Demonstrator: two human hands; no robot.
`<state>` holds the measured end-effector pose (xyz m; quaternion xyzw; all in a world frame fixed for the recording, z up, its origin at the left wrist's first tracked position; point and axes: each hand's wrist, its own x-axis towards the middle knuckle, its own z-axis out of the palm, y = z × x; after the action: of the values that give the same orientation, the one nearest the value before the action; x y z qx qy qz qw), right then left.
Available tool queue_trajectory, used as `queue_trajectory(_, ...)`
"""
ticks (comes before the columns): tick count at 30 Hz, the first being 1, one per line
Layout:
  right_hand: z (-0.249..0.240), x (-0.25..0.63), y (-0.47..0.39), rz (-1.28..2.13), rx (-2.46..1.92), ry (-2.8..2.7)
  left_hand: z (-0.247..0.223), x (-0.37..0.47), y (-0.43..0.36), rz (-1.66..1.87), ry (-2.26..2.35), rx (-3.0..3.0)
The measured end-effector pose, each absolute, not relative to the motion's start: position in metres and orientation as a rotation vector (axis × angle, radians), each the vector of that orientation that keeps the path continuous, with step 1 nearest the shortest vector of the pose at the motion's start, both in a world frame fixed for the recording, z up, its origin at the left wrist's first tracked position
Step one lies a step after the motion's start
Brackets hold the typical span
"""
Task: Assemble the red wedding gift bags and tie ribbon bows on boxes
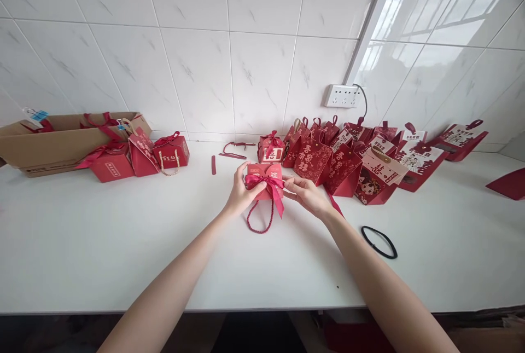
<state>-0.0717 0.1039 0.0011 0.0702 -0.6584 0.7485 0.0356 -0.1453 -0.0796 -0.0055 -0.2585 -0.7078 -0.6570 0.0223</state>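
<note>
A small red gift box (266,169) with pale printed characters stands on the white table in front of me. Across its front lies a red ribbon bow (268,182), one tail hanging down. A twisted red cord handle (260,231) loops from the box onto the table. My left hand (243,190) grips the box's left side, its thumb pressed on the bow. At the right side, my right hand (304,194) pinches the ribbon near the bow with thumb and fingers. A length of red ribbon (336,205) shows beyond the right wrist.
Several red gift boxes (314,160) stand in a group at the right. On the left are more red boxes (111,161) and a cardboard carton (53,148). A black elastic loop (379,242) lies near my right forearm. A power socket (342,96) is on the tiled wall.
</note>
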Motion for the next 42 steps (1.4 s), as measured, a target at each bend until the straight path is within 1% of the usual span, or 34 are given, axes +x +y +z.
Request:
queue_trajectory(3, 0.002, -0.071, 0.102, 2.205, 0.191, -2.104, -0.005, -0.145, -0.080, -2.243, -2.218, -0.833)
queue_trajectory(7, -0.001, -0.071, 0.099, 1.834, 0.184, -2.292, -0.005, -0.144, -0.079, -2.321, -2.158, -0.833)
queue_trajectory(9, -0.002, -0.072, 0.098, 1.713, 0.228, -2.325, -0.005, -0.144, -0.079, -2.320, -2.164, -0.792)
queue_trajectory(14, -0.003, -0.072, 0.097, 1.705, 0.366, -2.355, -0.006, -0.146, -0.079, -2.349, -2.164, -0.761)
queue_trajectory(19, -0.006, -0.072, 0.094, 1.754, 0.411, -2.367, -0.008, -0.151, -0.079, -2.333, -2.136, -0.703)
queue_trajectory(24, -0.001, -0.068, 0.095, 1.654, 0.329, -2.514, -0.007, -0.151, -0.081, -2.329, -2.144, -0.691)
queue_trajectory(29, 0.005, -0.065, 0.093, 1.538, 0.133, -2.650, -0.007, -0.149, -0.081, -2.343, -2.132, -0.705)
queue_trajectory(32, 0.002, -0.066, 0.091, 1.531, 0.158, -2.640, -0.009, -0.150, -0.082, -2.364, -2.109, -0.716)
queue_trajectory(37, -0.004, -0.069, 0.092, 1.426, 0.222, -2.632, -0.010, -0.151, -0.082, -2.368, -2.128, -0.699)
queue_trajectory(42, -0.004, -0.070, 0.093, 1.464, 0.167, -2.606, -0.007, -0.151, -0.081, -2.312, -2.138, -0.653)
